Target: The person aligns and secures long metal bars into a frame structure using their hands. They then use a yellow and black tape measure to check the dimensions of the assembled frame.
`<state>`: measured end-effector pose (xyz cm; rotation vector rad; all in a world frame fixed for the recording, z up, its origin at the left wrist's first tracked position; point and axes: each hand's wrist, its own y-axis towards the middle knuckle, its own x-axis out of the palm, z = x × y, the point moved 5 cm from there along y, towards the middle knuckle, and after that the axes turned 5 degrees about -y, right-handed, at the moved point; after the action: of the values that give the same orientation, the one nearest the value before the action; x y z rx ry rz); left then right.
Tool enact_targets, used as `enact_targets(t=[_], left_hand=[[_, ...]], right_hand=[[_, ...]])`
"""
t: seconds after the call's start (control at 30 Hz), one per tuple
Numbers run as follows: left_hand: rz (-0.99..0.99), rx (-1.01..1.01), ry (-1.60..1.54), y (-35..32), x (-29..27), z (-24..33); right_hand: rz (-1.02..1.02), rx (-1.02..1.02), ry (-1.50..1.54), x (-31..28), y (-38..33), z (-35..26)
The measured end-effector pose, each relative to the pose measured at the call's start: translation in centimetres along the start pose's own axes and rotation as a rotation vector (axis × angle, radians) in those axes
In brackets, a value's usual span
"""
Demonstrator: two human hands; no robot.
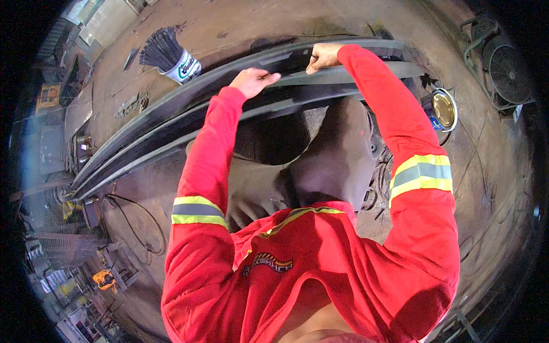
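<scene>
Long dark metal beams (171, 103) with paler edges curve across the view in front of me, from the lower left to the upper right. My left hand (255, 82) is over the middle of them, thumb and fingers pressed together and pointing right. A little farther right and higher, my right hand (324, 58) is closed in a pinch, fingertips down at a beam's pale edge. Whatever either hand pinches is too small to make out. Both arms are in red sleeves with reflective bands. My legs, in dark trousers, are bent just on the near side of the beams.
Beyond the beams at the left stands a white bucket (186, 69) packed with dark strips. To the right are an open round tin (443, 110) and a large fan (503, 71). A dark hose (150, 220) loops over the floor at left, near an orange tool (104, 280).
</scene>
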<state>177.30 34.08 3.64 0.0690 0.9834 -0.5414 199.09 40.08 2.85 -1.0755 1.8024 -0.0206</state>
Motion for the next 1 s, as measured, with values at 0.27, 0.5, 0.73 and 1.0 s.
enact_targets(t=[0.27,0.5,0.73,1.0], left_hand=[[-0.166,0.001,0.086,4.8,0.7,1.3],[-0.030,0.104,0.255,3.4,0.8,3.9],[0.180,0.155,0.372,2.5,1.4,4.0],[0.225,0.076,0.545,3.9,2.9,4.0]], right_hand=[[0.005,-0.138,-0.097,0.1,1.1,-1.6],[0.319,-0.196,-0.421,1.9,0.0,-4.1],[0.563,-0.213,-0.645,3.5,-0.6,-4.4],[0.600,-0.139,-0.706,4.7,0.2,-4.3]])
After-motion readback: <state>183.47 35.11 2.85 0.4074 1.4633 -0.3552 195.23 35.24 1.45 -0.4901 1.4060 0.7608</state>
